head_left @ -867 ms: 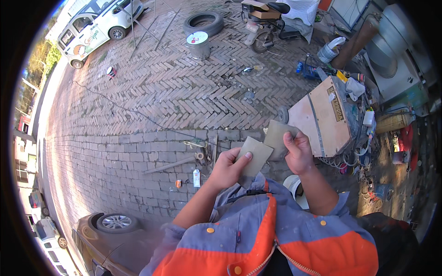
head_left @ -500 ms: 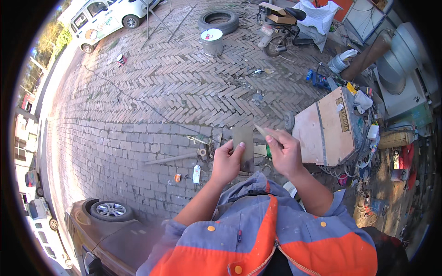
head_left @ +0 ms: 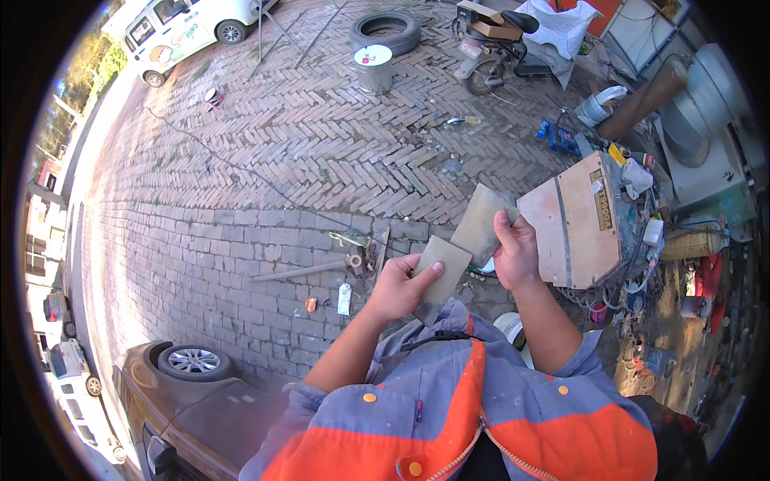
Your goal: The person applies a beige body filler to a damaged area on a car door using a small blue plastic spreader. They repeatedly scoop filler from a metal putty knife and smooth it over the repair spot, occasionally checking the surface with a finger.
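Note:
My left hand [head_left: 403, 286] pinches a thin rectangular greyish-beige scraper plate [head_left: 444, 266], thumb on its upper face. Another such plate [head_left: 483, 222], held by my right hand [head_left: 516, 252], tilts up and leans to the left. Its lower corner meets or overlaps the top edge of the left plate; whether they touch I cannot tell. Both hands are in front of my waist, above the brick paving. The fingers behind each plate are mostly hidden.
A wooden-topped box cart [head_left: 573, 220] cluttered with tools and hoses stands close at right. Brown car bodywork with a wheel [head_left: 194, 362] is at lower left. A lidded metal bucket [head_left: 374, 72], a tyre [head_left: 385, 34] and a motorbike [head_left: 489, 48] stand farther off. A rod [head_left: 301, 271] lies on the paving.
My right hand has turned, so its plate shows its broad face instead of its edge. The left plate has tilted to the right, and the two plates have come together.

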Tool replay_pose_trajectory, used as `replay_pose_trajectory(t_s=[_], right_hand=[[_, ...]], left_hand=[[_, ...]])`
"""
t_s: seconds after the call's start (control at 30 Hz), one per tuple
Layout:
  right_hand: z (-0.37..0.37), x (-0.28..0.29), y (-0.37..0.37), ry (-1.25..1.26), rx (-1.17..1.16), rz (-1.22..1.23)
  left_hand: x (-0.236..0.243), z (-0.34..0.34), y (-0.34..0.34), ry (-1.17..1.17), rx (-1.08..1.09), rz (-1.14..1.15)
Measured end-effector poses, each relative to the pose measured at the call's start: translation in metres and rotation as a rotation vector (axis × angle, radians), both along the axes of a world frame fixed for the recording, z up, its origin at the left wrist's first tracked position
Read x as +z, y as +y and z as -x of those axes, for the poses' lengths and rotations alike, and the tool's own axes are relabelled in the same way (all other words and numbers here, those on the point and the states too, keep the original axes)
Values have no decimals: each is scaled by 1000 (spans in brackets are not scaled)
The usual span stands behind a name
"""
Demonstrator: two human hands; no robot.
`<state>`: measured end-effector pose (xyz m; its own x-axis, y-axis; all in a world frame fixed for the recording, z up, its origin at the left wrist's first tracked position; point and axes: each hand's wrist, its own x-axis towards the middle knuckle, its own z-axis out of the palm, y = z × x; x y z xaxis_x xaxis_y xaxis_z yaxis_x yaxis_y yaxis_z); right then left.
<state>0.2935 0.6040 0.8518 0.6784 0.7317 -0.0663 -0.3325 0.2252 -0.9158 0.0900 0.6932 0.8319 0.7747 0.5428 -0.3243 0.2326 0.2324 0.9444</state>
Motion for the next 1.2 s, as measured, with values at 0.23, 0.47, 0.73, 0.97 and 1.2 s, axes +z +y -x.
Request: replay_pose_trajectory(t_s=[0.23, 0.47, 0.73, 0.97, 1.2], right_hand=[[-22, -11, -39, 23, 493, 303], [0, -12, -44, 511, 376, 51], [-33, -65, -46, 617, 526, -336], [19, -23, -55, 586, 227, 79], [30, -16, -48, 223, -74, 261]], left_hand=[[6, -6, 19, -146, -17, 385], [11, -29, 22, -277, 10, 769], [31, -60, -38, -135, -429, 537], [41, -65, -12, -315, 34, 637], [10, -62, -34, -396, 551, -136]])
